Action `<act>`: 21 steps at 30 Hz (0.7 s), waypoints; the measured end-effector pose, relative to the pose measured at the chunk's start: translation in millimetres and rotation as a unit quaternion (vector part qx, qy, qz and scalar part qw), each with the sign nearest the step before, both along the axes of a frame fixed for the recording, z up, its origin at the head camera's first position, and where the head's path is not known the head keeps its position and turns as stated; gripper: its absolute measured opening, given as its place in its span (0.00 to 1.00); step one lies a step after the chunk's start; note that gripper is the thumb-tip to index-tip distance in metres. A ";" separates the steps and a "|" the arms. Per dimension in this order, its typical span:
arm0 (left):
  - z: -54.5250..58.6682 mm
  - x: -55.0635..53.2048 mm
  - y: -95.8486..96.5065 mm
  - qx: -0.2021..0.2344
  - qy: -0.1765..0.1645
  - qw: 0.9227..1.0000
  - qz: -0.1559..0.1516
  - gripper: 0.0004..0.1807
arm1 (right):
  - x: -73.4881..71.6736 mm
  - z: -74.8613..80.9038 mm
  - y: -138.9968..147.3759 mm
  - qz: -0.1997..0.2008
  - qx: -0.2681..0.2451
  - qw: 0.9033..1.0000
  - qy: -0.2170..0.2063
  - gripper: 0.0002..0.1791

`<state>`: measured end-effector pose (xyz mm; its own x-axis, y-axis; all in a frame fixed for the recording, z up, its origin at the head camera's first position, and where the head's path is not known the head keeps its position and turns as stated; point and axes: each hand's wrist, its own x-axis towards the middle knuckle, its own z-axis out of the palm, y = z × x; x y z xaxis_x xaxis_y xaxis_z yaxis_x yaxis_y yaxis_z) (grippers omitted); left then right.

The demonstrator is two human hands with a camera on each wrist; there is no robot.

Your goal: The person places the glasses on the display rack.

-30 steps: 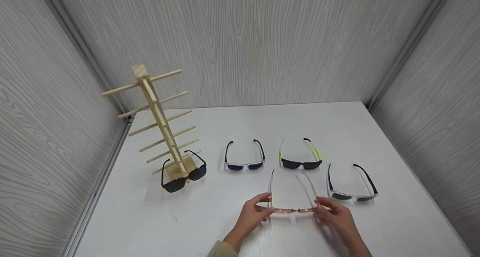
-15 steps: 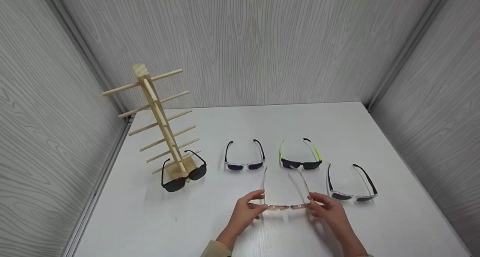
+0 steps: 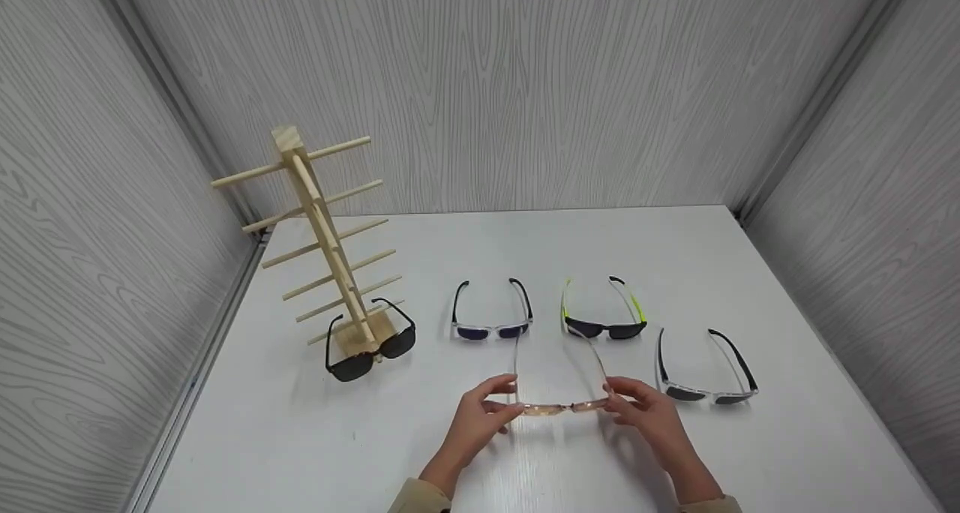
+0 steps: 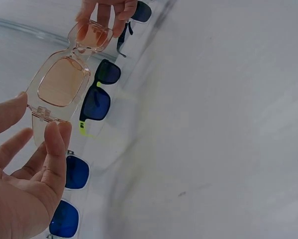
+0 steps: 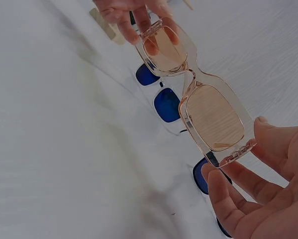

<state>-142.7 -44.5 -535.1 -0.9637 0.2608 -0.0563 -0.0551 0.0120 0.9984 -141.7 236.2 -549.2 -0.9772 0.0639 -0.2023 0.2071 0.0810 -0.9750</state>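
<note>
Both hands hold a pair of clear-framed glasses with peach-tinted lenses (image 3: 546, 409), arms unfolded and pointing away from the person. My left hand (image 3: 476, 415) pinches the left hinge corner between thumb and fingers. At the other hinge corner, my right hand (image 3: 649, 415) pinches the frame the same way. In the left wrist view the peach lens (image 4: 64, 82) faces the camera. The frame appears raised above the white table, with shadows below. Beyond it lie sunglasses with clear frame and black arms (image 3: 491, 331) and black-and-yellow sunglasses (image 3: 606, 328).
A wooden rack (image 3: 322, 228) with several rods stands at the left. Black sunglasses (image 3: 352, 367) sit at its foot, arms around the post. Another clear-framed pair with dark lenses (image 3: 709, 395) lies right of my right hand. Grey wood-grain panels (image 3: 495, 93) enclose the table.
Both hands have carried the peach-lensed glasses leftward and slightly farther from the person. The grips look the same. The other sunglasses and the rack stay in place.
</note>
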 end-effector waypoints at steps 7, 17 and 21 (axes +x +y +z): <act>1.2 -0.4 -8.7 -0.010 0.001 1.000 0.006 0.23 | -6.9 -2.5 -5.8 0.020 0.003 1.000 0.005 0.22; 6.9 2.7 -28.1 -0.010 -0.002 1.000 0.020 0.25 | -14.7 -0.5 -24.2 0.054 0.001 0.998 0.016 0.21; 3.9 1.7 -33.3 -0.013 -0.002 1.000 0.026 0.25 | -16.6 1.0 -30.4 0.060 0.005 0.998 0.022 0.22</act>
